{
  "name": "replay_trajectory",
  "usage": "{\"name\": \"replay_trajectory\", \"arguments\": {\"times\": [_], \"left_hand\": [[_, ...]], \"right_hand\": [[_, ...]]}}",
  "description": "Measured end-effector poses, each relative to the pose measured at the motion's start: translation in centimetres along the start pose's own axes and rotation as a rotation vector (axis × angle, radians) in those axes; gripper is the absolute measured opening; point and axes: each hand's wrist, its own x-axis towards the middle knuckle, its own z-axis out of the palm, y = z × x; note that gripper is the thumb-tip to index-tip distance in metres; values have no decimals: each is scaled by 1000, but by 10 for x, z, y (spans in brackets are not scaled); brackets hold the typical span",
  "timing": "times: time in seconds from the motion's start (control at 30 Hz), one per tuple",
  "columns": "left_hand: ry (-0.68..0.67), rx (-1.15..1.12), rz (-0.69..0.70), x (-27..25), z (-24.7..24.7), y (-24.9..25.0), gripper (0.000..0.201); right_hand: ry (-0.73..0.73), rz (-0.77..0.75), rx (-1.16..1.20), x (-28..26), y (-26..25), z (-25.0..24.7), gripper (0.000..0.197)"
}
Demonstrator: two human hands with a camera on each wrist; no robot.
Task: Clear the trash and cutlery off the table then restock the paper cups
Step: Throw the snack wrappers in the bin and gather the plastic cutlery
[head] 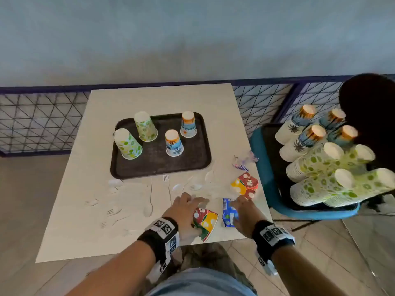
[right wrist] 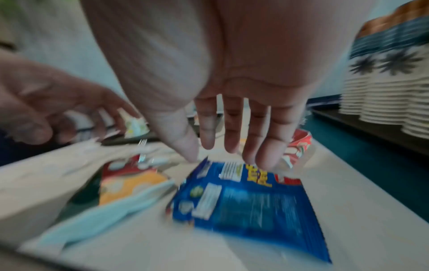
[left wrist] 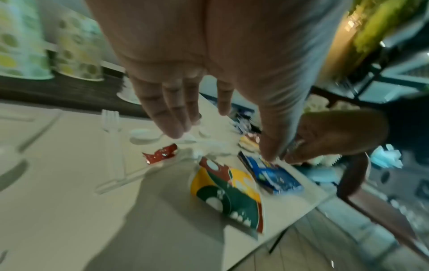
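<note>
My two hands reach over the near right corner of a pale table (head: 85, 210), low in the frame. My left hand (head: 185, 207) hovers with straight, spread fingers just above a crushed red, yellow and green paper cup (head: 205, 222), which lies on its side directly beneath the palm, its long axis running toward the lower right of the frame. My right hand (head: 245, 212) is equally wide and holds nothing; its fingertips (right wrist: 255, 155) hang just over the far end of a flattened blue wrapper (head: 229, 212), whose long axis runs up and down the frame, close to the table's near edge.

The wrapper sits between my hands, nearer the right one; the crushed cup is nearer the left. A second crushed cup (head: 245, 184) lies just beyond my right fingers, and a twisted sweet wrapper (head: 245, 162) lies farther up, by the right edge.

White plastic forks and spoons (head: 149, 195) are scattered across the table to the left of my hands, hard to make out against the pale top.

Toward the middle of the frame, a dark tray (head: 192, 167) carries four upturned cups. At the right, stacks of paper cups (head: 320, 165) rest on a blue chair (head: 265, 167), well apart from the trash.

I judge each hand only needs to drop and close; both pieces lie near the edge, so a careless nudge could push them off.
</note>
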Motion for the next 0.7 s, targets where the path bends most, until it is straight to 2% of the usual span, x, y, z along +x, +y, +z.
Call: {"name": "replay_trajectory", "arguments": {"times": [0.1,0.2,0.27,0.4,0.53,0.6,0.7], "left_hand": [[-113,285,96,16,19,8,104],[-145,410,109,22,32,12,97],[-127,441,110,22,36,11,88],[-148,449,110,21,41,7,79],[-141,325,74,19,37,5,70],[-115,223,35,20,36,4,61],[-61,8,-81,22,32,3,53]], "right_hand": [[-137,-63,-264,3,5,17,79],[-200,-51,-330,1,6,32,92],[-181,-61,-351,0,7,38,94],[-124,-153,-432,-1,12,52,84],[-109,-243,-423,-8,15,58,76],[-30,-284,-398,-14,19,59,60],[193,-330,-293,-17,25,66,29]]}}
